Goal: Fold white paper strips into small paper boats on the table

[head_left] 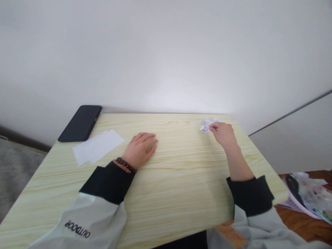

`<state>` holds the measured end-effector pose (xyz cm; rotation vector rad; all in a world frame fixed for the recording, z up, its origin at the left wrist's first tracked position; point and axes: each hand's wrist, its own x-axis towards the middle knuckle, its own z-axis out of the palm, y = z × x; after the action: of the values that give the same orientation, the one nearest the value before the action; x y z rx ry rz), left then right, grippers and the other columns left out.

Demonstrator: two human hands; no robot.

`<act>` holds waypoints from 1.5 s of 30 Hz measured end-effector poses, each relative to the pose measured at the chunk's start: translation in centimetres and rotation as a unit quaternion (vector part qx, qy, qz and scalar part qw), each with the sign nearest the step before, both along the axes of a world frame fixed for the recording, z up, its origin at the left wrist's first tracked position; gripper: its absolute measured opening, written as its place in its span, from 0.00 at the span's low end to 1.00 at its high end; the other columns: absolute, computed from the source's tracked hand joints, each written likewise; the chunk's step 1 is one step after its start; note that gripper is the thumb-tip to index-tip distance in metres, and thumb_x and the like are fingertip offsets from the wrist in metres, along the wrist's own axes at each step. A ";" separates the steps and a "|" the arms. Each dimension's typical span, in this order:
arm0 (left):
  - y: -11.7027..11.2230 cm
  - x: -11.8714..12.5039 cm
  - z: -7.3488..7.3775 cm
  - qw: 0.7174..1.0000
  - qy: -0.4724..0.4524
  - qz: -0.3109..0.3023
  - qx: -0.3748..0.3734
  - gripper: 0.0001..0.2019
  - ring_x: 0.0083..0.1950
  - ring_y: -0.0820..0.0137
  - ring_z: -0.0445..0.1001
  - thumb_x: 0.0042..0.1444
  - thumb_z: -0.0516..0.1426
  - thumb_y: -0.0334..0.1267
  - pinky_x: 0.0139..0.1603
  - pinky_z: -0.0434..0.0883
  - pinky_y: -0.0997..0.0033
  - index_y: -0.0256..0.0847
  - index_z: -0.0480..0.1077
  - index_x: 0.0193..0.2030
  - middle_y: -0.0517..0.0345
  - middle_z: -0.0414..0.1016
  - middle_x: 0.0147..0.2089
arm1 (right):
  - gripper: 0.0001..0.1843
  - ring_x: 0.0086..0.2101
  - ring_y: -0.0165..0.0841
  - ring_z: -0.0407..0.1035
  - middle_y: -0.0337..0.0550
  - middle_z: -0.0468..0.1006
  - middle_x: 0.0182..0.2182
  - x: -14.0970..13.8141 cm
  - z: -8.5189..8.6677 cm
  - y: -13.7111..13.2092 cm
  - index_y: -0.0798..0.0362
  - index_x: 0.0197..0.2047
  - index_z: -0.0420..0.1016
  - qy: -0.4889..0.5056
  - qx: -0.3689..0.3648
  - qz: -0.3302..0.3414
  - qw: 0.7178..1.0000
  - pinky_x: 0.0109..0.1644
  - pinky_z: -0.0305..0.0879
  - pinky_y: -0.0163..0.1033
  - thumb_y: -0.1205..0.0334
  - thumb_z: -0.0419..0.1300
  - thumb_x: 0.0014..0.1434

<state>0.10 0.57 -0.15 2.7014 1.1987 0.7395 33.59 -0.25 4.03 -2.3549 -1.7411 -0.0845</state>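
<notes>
My right hand [223, 133] is at the far right of the table, its thumb and fingers pinched on a small folded white paper piece [204, 128]. Just behind that piece lie more small folded papers [214, 120], partly hidden by the hand. My left hand [141, 148] rests palm down on the tabletop, fingers stretched out, holding nothing. To its left are overlapping flat white paper sheets [98, 147].
A black phone or tablet [81, 123] lies at the table's back left corner. The pale wood-grain table [168, 193] meets a white wall [166, 55] behind. A basket [298, 202] with plastic bags stands on the floor at right.
</notes>
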 end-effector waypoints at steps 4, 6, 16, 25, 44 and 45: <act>0.0 0.0 0.0 1.000 0.002 0.002 -0.004 0.13 0.53 0.60 0.68 0.59 0.51 0.38 0.55 0.66 0.56 0.40 0.73 0.45 0.51 0.73 0.52 | 0.11 0.39 0.41 0.72 0.48 0.80 0.35 0.7 0.1 0.2 0.50 0.37 0.81 -0.006 -0.026 -0.045 0.999 0.40 0.62 0.39 0.65 0.56 0.56; 0.0 0.0 -0.1 1.000 0.004 0.003 -0.006 0.13 0.53 0.61 0.68 0.59 0.51 0.38 0.55 0.66 0.56 0.40 0.73 0.45 0.52 0.73 0.52 | 0.11 0.40 0.41 0.72 0.49 0.80 0.37 0.7 0.3 0.3 0.50 0.39 0.80 -0.007 -0.035 -0.065 0.997 0.41 0.63 0.40 0.64 0.56 0.56; 0.0 0.1 0.0 1.000 0.003 0.003 -0.005 0.13 0.53 0.61 0.68 0.59 0.51 0.38 0.54 0.66 0.57 0.40 0.73 0.45 0.52 0.73 0.52 | 0.16 0.44 0.46 0.70 0.52 0.74 0.47 0.2 0.7 0.2 0.48 0.48 0.76 -0.009 -0.030 -0.112 0.993 0.43 0.65 0.46 0.57 0.55 0.59; -0.3 -0.1 -0.1 1.000 0.017 0.009 -0.008 0.14 0.55 0.61 0.67 0.60 0.50 0.39 0.56 0.66 0.56 0.40 0.73 0.46 0.52 0.73 0.53 | 0.13 0.45 0.40 0.69 0.47 0.75 0.44 -6.3 -1.2 -0.6 0.51 0.42 0.76 0.022 0.046 0.072 0.996 0.45 0.64 0.42 0.61 0.51 0.62; 2.0 -10.1 2.8 0.957 0.180 0.180 -0.137 0.22 0.58 0.51 0.67 0.52 0.51 0.48 0.59 0.63 0.51 0.37 0.70 0.49 0.43 0.70 0.56 | 0.13 0.41 0.34 0.66 0.46 0.69 0.45 -18.7 -4.1 -1.1 0.50 0.46 0.72 0.119 0.082 0.333 0.932 0.46 0.62 0.40 0.62 0.49 0.64; 1.9 -9.8 2.9 0.956 0.176 0.188 -0.142 0.20 0.56 0.52 0.69 0.53 0.51 0.46 0.58 0.64 0.52 0.38 0.70 0.49 0.45 0.72 0.54 | 0.13 0.41 0.35 0.66 0.46 0.69 0.45 -18.7 -4.1 -1.1 0.50 0.46 0.72 0.122 0.081 0.335 0.931 0.46 0.62 0.40 0.62 0.49 0.63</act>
<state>-9.70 2.46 2.77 2.4522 1.7743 0.0875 14.90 -1.33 -0.05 -1.4768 -2.1902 0.1588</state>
